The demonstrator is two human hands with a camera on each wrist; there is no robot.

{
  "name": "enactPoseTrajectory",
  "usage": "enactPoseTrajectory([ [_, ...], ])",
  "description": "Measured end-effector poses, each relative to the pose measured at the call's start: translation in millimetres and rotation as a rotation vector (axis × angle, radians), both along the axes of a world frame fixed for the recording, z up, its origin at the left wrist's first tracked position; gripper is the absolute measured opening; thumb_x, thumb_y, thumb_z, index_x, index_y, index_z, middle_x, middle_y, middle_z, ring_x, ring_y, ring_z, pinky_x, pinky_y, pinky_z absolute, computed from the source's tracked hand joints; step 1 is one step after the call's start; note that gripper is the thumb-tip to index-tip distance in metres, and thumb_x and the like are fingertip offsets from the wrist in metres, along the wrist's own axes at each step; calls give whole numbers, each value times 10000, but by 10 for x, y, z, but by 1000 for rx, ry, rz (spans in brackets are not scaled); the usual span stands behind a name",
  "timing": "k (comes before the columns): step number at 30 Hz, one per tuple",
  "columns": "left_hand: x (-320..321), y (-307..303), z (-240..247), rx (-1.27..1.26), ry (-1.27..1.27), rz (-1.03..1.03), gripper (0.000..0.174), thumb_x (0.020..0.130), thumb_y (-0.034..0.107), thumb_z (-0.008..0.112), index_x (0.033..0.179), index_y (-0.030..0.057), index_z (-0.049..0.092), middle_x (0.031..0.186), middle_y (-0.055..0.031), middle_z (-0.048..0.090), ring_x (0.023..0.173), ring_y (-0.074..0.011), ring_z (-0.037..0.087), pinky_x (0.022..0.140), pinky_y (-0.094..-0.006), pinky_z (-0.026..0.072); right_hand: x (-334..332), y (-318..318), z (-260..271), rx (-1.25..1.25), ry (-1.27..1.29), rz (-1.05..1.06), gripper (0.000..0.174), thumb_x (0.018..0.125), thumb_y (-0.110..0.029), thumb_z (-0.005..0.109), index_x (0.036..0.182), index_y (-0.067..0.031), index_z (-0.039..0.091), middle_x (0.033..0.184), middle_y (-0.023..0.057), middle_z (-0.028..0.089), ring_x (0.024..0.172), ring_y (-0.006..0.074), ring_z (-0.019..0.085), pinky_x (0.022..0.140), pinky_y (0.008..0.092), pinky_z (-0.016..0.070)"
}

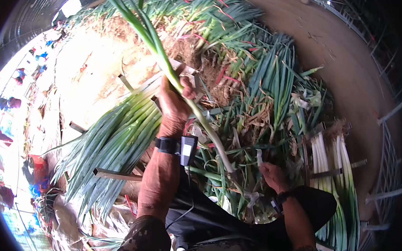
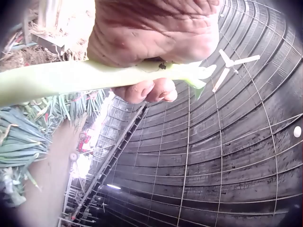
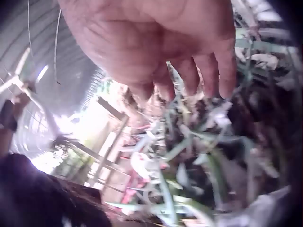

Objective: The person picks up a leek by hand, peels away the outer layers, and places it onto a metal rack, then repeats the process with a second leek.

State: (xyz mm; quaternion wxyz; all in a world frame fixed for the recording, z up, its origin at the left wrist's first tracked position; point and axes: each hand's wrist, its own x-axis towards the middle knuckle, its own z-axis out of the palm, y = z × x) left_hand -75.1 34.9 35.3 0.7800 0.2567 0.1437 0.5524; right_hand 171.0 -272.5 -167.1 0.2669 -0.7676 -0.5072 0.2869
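Note:
A long green onion (image 1: 210,130) slants across the head view, its leaves toward the upper left and its root end low near my lap. My left hand (image 1: 174,101) grips it around the stalk; in the left wrist view the fingers (image 2: 142,90) wrap beneath the pale stalk (image 2: 71,80). Lower right, my right hand (image 1: 275,177) hangs over a heap of loose leaves and peelings (image 1: 252,119), close to a whitish strip. Its fingers (image 3: 207,75) point down, loosely extended, in the right wrist view.
Left of my left arm, a bundle of green onions (image 1: 113,129) lies on a rack with metal bars (image 1: 117,174). Another bundle (image 1: 341,171) rests on bars at right. Piled green onions (image 1: 217,16) with red ties line the back, beside a dirt path (image 1: 325,45).

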Motion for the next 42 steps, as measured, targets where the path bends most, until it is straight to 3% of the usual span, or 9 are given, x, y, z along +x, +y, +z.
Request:
enactPoseTrajectory([
  [5, 211, -41, -249, -72, -27, -95, 566, 985, 616, 416, 1178, 97, 534, 700, -18, 567, 553, -148, 525, 546, -281, 442, -633, 506, 816, 239, 751, 55, 519, 951, -250, 665, 1382, -5, 509, 1289, 107, 608, 1055, 176, 628, 854, 336, 525],
  [6, 261, -58, -272, -37, -2, -66, 505, 979, 546, 508, 1197, 91, 522, 701, -19, 577, 576, -151, 537, 559, -283, 445, -707, 504, 794, 110, 750, 79, 545, 908, -220, 719, 1375, -21, 522, 1093, 94, 667, 932, 136, 637, 784, 302, 527],
  [7, 278, -107, -197, -82, 55, -89, 431, 954, 475, 605, 1121, 79, 571, 700, -19, 590, 590, -141, 548, 551, -274, 438, -733, 536, 1076, -154, 254, 183, 517, 879, -197, 738, 1336, -37, 559, 856, 38, 654, 757, 103, 614, 663, 278, 510],
  [11, 157, -177, -97, 43, 551, -89, 322, 873, 356, 755, 972, 68, 652, 735, -20, 650, 619, -119, 588, 564, -253, 458, -712, 329, 526, -10, 232, 47, 431, 834, -221, 743, 1228, -75, 648, 858, 103, 705, 770, 185, 679, 724, 330, 530],
  [15, -27, -251, 84, 178, 458, -215, 288, 875, 303, 762, 980, 66, 638, 787, -49, 691, 609, -92, 606, 489, -207, 412, -610, 262, 398, -37, 201, 8, 393, 832, -192, 725, 1203, -77, 665, 872, 117, 715, 784, 225, 692, 726, 336, 531],
  [23, -950, 38, 384, 326, 699, 421, 342, 910, 345, 699, 1032, 32, 637, 730, -21, 656, 514, -37, 411, 463, -205, 318, -122, 95, -275, 1, 406, -159, 259, 881, -166, 664, 1103, -37, 695, 673, -39, 561, 526, 52, 479, 463, 247, 380],
  [33, -2504, 889, -518, -56, 425, 885, 276, 927, 303, 679, 906, 38, 606, 789, -78, 653, 543, -95, 516, 480, -231, 431, -420, 88, -240, -182, 187, 141, 258, 905, -208, 639, 1090, -52, 726, 913, 59, 736, 819, 107, 672, 731, 296, 521],
  [37, -2680, 924, -1705, -350, 627, 458, 330, 914, 301, 667, 969, -25, 666, 780, -70, 644, 624, -180, 619, 554, -319, 525, -456, 124, -108, -295, 268, 112, 281, 924, -272, 631, 1069, -52, 730, 906, 54, 735, 810, 104, 669, 752, 306, 520],
  [42, -2633, 894, -1862, 255, 1628, 719, 270, 843, 255, 689, 1045, 79, 721, 929, -118, 702, 805, -331, 669, 740, -436, 547, -407, 135, -246, -384, 193, 149, 328, 946, -350, 606, 1012, -56, 737, 882, 59, 737, 798, 125, 675, 749, 329, 522],
])
